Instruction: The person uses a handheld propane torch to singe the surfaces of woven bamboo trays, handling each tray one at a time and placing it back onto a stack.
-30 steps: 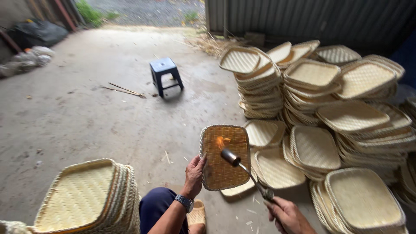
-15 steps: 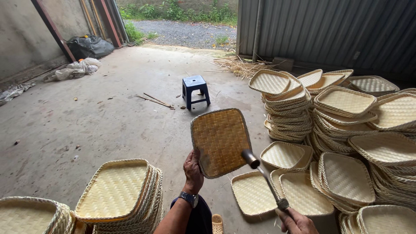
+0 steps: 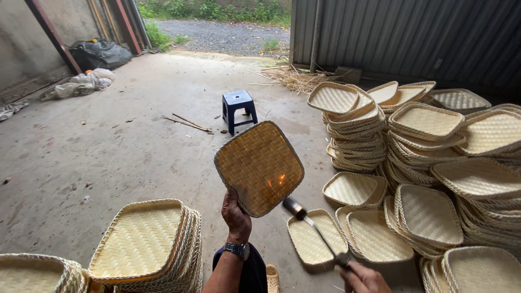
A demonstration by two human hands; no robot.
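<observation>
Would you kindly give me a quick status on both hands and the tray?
Left hand grips woven tray, raised and tilted. Right hand holds torch, nozzle beside tray's lower edge. Small glow on tray. Nothing between them.

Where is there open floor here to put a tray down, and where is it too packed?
The widest bare concrete floor lies between the blue stool and the near tray stack. A smaller patch sits beyond the stool, before the straw pile. The right side is crowded: stacked woven trays nearly touch, with loose trays on the floor between.

Bare forearms, a dark wristwatch [image 3: 237, 249] on the left wrist, dark blue trousers [image 3: 254, 271].
</observation>
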